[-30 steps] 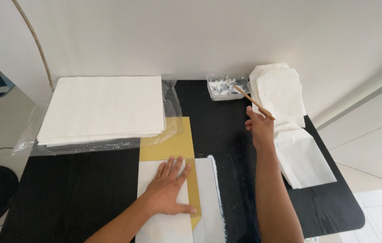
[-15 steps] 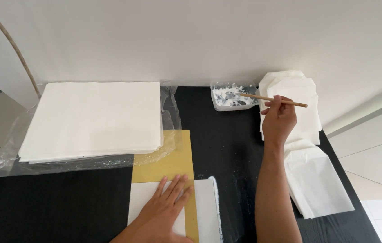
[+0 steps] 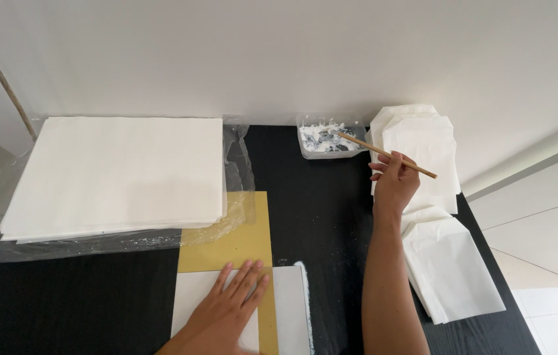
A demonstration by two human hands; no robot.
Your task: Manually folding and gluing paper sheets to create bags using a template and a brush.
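Right hand dips a stick into the paste tub

The right hand (image 3: 394, 184) pinches a wooden stick (image 3: 387, 155), its tip apparently in the tub (image 3: 327, 140). Nearer than the tub, the left hand (image 3: 229, 309) lies spread flat on white paper (image 3: 190, 299).

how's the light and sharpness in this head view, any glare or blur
Head view: soft, even daylight, no harsh glare; clear plastic sheet shows faint sheen; thin wooden stick in the right hand and the left hand look sharp; white paper stack is bright, nearly washed out; edges curve slightly from the wide lens.
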